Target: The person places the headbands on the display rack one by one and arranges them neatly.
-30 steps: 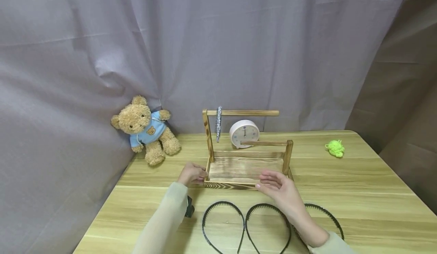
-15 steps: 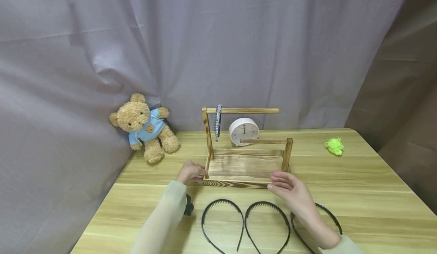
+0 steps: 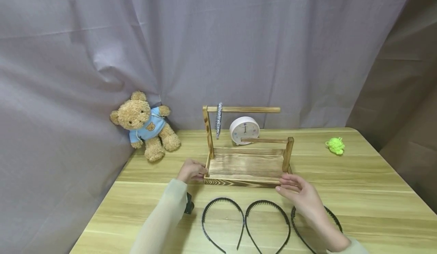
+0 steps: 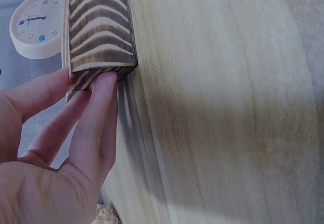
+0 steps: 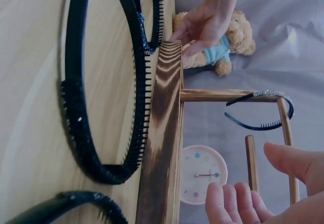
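A wooden rack (image 3: 239, 182) with a shallow tray base and two horizontal bars stands mid-table. My left hand (image 3: 191, 171) pinches its left front corner; in the left wrist view the thumb lies at the upper edge and the fingers on the end face. A glittery toothed headband (image 3: 219, 121) hangs on the taller bar. Near the rack's right front corner is my right hand (image 3: 304, 197), fingers relaxed and holding nothing; whether it touches the wood I cannot tell. Three black headbands lie in front of the rack: left (image 3: 223, 199), middle (image 3: 268, 202) and right (image 3: 332, 216), partly behind the right forearm.
A round white clock (image 3: 244, 130) stands behind the rack. At the back left a teddy bear (image 3: 146, 127) in a blue top leans against the grey curtain (image 3: 239, 37). A bright green yarn bundle (image 3: 335, 145) lies at the right on the wooden table (image 3: 368, 193).
My right hand has moved to the right along the rack's front edge, from near its middle to its right corner. The left hand keeps its place on the rack.
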A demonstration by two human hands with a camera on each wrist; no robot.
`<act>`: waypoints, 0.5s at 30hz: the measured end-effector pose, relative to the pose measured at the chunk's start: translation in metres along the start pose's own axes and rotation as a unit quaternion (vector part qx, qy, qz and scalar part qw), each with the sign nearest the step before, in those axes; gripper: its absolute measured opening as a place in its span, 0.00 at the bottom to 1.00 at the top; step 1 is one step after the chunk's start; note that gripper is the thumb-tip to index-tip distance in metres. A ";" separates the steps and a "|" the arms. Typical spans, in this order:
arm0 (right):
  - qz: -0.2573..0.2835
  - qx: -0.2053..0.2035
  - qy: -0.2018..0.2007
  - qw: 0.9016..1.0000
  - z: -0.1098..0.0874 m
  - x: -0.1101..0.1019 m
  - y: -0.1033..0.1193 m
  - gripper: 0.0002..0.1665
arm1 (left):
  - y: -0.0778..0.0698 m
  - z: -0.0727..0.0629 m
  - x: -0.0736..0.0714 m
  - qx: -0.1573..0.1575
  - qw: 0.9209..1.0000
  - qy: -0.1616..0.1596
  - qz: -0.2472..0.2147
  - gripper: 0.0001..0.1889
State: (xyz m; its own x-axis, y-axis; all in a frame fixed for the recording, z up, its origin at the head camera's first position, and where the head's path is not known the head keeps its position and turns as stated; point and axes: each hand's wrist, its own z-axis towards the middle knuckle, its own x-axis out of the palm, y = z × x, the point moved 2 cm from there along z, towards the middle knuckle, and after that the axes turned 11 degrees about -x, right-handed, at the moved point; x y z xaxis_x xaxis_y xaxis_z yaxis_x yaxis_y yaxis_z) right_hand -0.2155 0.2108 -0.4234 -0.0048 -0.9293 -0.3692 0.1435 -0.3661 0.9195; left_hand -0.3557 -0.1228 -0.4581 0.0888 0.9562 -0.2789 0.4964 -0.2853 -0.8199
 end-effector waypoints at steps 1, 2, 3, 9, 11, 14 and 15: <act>-0.002 0.002 0.004 1.000 -0.001 -0.002 -0.002 0.41 | 0.000 -0.001 0.000 0.000 1.000 0.000 0.000 0.16; -0.005 0.005 0.007 1.000 -0.002 -0.003 -0.003 0.41 | 0.000 -0.001 0.000 0.001 1.000 0.000 0.000 0.16; -0.008 0.008 0.010 1.000 -0.002 -0.005 -0.005 0.41 | 0.000 -0.001 0.000 0.002 1.000 0.001 0.001 0.16; -0.029 0.023 0.011 0.999 -0.008 -0.017 -0.017 0.40 | 0.003 0.004 0.000 0.001 1.000 0.002 0.004 0.16; -0.034 0.024 0.009 0.999 -0.010 -0.020 -0.021 0.41 | 0.003 0.004 0.000 0.001 1.000 0.002 0.002 0.16; -0.053 0.027 0.003 0.998 -0.012 -0.023 -0.027 0.40 | 0.002 0.002 0.000 0.001 1.000 0.001 0.001 0.15; -0.060 0.028 0.003 0.998 -0.013 -0.024 -0.028 0.40 | 0.002 0.002 0.000 0.001 1.000 0.001 0.000 0.15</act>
State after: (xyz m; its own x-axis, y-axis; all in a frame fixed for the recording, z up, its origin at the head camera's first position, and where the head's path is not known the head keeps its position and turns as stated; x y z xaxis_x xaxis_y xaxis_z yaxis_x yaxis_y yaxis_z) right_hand -0.2067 0.2442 -0.4423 -0.0137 -0.8781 -0.4783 0.0876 -0.4776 0.8742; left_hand -0.3565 -0.1238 -0.4603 0.0901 0.9565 -0.2774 0.4948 -0.2847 -0.8210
